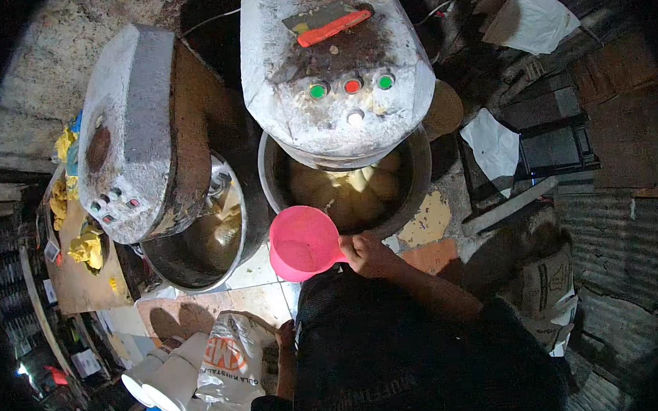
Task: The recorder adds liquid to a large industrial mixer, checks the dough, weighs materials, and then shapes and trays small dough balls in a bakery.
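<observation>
My right hand (362, 255) is closed around the handle of a pink plastic dipper (305, 241). The dipper is over the front left rim of a large mixer bowl (422, 177); its inside shows, but I cannot tell if anything lies in it. Pale, lumpy dough (347, 193) fills part of that bowl, beneath the head of a worn white mixer (276, 73) with green and red buttons. Down beside my body hangs my left hand (286, 335), close to a white printed sack (229, 355). Its fingers are dark and too small to make out.
A second mixer (130, 89) stands at the left, with dough in its metal bowl (174, 260). An orange-handled scraper (333, 28) lies on the nearer mixer's head. White buckets (170, 385) sit low left, and a wooden table (85, 284) holds yellow plastic. More sacks lean at the right.
</observation>
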Motion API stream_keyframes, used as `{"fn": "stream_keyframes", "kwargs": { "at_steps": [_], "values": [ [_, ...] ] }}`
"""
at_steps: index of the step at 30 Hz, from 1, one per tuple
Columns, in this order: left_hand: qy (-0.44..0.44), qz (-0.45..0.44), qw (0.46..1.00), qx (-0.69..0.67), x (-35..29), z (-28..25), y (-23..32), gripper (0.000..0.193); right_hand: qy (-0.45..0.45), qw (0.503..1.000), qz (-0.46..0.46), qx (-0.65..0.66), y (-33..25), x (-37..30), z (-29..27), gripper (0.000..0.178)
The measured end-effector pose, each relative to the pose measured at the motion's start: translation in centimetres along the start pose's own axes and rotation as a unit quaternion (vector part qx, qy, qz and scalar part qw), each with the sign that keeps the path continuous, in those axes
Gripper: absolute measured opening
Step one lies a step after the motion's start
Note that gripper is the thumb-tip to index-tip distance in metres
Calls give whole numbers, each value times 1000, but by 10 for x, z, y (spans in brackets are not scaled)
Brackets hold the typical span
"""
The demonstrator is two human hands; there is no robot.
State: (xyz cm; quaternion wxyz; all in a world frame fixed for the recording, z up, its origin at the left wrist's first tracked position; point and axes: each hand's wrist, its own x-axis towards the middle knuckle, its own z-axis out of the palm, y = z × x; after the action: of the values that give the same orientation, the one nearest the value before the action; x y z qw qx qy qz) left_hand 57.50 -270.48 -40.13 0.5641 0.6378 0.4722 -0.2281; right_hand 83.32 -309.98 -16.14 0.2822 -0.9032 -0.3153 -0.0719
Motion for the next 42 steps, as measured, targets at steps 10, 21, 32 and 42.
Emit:
{"fn": "stream_keyframes", "kwargs": {
  "at_steps": [10, 21, 32, 42],
  "values": [
    [-122, 23, 988, -89, 28, -7, -23, 25, -17, 999, 20, 46, 0, -1, -2, 22],
    [-35, 60, 998, 6, -59, -71, -63, 22, 65, 998, -23, -9, 0, -4, -6, 31],
    [-19, 40, 997, 66, -78, -65, -39, 25, -5, 995, 54, 78, -4, 2, 1, 20],
    [-20, 28, 995, 95, -30, -22, 24, 27, -22, 997, 45, 55, -17, 36, -14, 12]
  ]
}}
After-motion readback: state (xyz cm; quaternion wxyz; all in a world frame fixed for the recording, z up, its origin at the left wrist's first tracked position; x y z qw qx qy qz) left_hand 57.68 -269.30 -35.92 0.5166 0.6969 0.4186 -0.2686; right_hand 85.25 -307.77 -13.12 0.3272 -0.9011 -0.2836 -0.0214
